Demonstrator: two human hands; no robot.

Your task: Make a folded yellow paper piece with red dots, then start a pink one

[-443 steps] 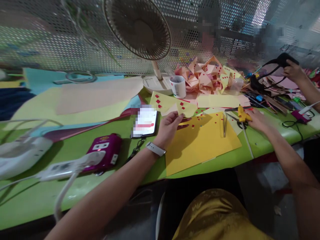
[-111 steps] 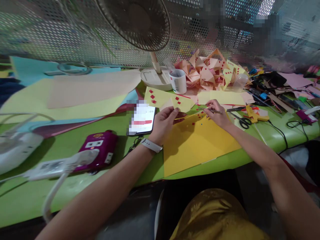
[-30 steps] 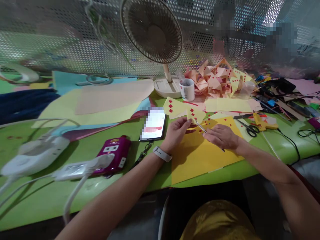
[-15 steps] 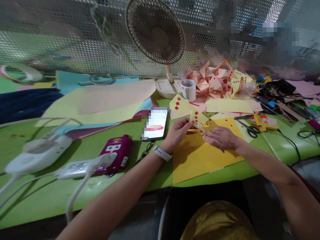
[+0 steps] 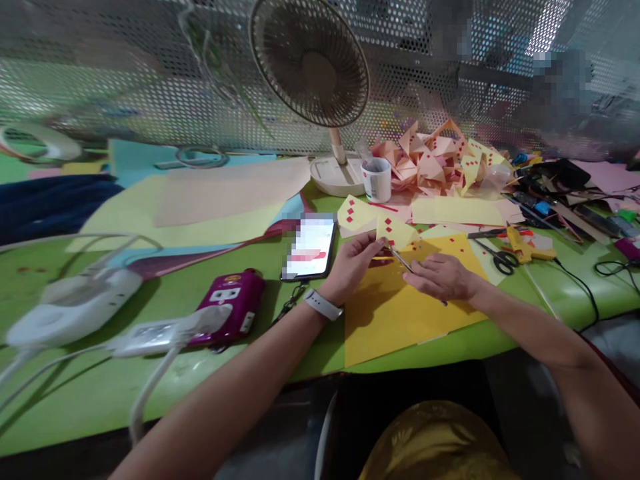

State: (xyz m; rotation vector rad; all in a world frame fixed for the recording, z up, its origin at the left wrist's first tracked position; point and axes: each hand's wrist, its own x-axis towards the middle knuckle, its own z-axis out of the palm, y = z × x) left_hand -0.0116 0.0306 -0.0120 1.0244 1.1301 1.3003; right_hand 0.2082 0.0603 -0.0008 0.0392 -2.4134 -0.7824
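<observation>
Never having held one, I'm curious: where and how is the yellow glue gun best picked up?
The yellow glue gun is probably best gripped by its handle, from the person's right: the handle juts out that way, sideways from the barrel.

Pale yellow paper (image 5: 399,232), pinched at its near edge in the left grip (image 5: 356,261), is folded so that 2 flaps fan out beyond that grip, away from the person. The flap farther left carries 3 red diamonds (image 5: 350,211) in a row; the right one shows 3 more. Slim silvery tweezers (image 5: 401,259) slant from the right grip (image 5: 440,277) toward the left, tips by the lowest diamond; whether they touch, I can't tell.
</observation>
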